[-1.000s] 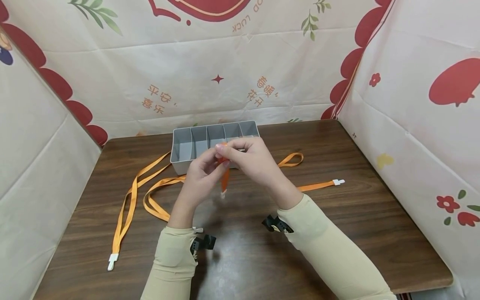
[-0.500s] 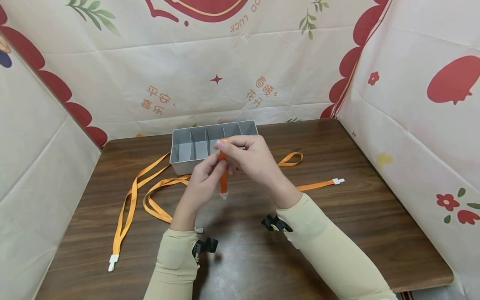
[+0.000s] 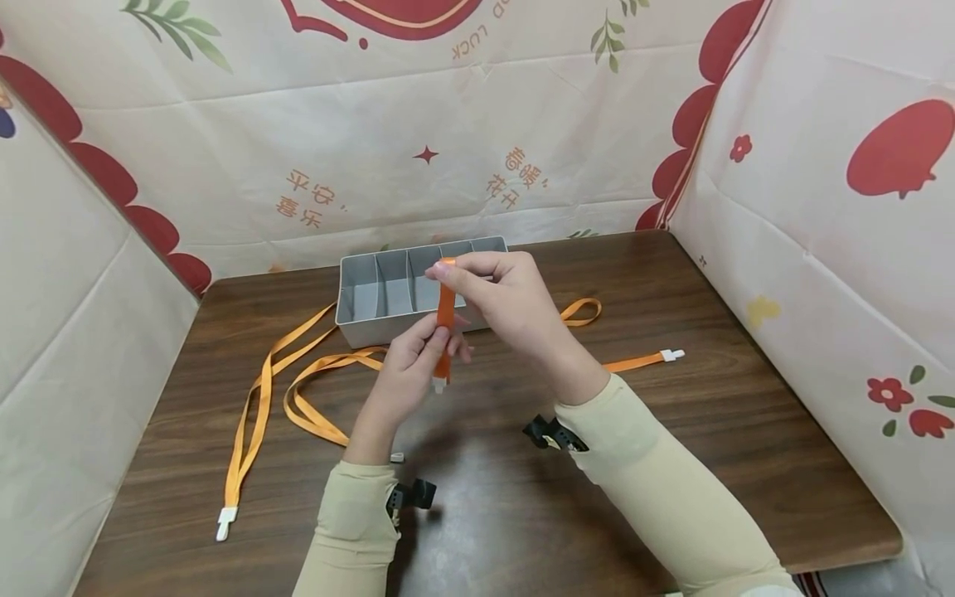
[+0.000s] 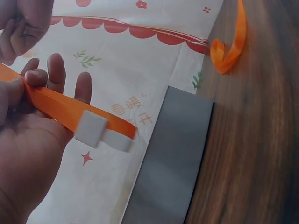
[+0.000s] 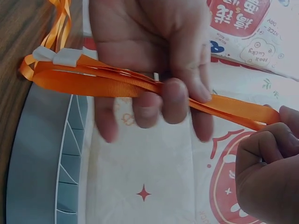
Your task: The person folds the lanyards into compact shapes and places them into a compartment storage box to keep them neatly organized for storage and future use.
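A folded orange lanyard (image 3: 446, 308) stands nearly upright between my two hands, over the table. My right hand (image 3: 511, 303) pinches its upper end between thumb and fingertips. Lower down, my left hand (image 3: 403, 365) grips the band between thumb and fingers, with the other fingers partly spread. White plastic fittings (image 4: 91, 128) show at the lanyard's lower end in the left wrist view. Several layers of the orange band (image 5: 93, 84) lie together in the right wrist view. Behind the hands is a grey divided box (image 3: 366, 334), its right part covered by my right hand.
Orange lanyards lie on the brown wooden table (image 3: 477, 539): one at far left (image 3: 234, 477) with a white clip (image 3: 227, 522), another (image 3: 317, 424) partly behind my left arm, and orange band (image 3: 637, 362) to the right with a clip (image 3: 673, 355). Printed cloth (image 3: 358, 124) walls the back and sides.
My right hand has risen with the lanyard's upper end, while my left hand has slid slightly lower and right. More of the orange band now shows between the two hands.
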A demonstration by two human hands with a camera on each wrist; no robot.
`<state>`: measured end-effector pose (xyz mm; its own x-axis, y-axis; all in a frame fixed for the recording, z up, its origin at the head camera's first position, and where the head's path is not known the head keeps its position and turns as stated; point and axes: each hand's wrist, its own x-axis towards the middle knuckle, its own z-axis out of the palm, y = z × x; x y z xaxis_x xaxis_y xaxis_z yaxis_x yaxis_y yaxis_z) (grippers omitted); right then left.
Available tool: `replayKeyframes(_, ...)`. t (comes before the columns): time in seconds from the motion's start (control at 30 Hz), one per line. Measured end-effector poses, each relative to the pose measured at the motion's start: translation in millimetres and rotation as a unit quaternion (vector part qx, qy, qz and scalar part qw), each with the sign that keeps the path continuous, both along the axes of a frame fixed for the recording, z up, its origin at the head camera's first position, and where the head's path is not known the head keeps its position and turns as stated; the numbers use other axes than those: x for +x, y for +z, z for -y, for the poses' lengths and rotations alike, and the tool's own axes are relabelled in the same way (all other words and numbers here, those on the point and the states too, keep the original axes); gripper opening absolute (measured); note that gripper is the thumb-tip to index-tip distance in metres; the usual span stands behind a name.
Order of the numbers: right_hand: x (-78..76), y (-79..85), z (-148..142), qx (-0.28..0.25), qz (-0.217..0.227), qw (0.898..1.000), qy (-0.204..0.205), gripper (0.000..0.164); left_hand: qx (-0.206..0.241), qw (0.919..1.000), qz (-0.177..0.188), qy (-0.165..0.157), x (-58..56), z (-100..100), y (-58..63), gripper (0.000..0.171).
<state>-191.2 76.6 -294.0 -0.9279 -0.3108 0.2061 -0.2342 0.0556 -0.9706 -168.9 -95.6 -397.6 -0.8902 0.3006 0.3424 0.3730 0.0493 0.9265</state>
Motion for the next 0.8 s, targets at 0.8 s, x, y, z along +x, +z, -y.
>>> replayKeyframes(0.8,-6.2,15.6,-8,-0.026,-0.034,0.999,-0.003,0.022,0.006,0.9982,0.057,-0.018,-2.6,-2,-23.0,0.021)
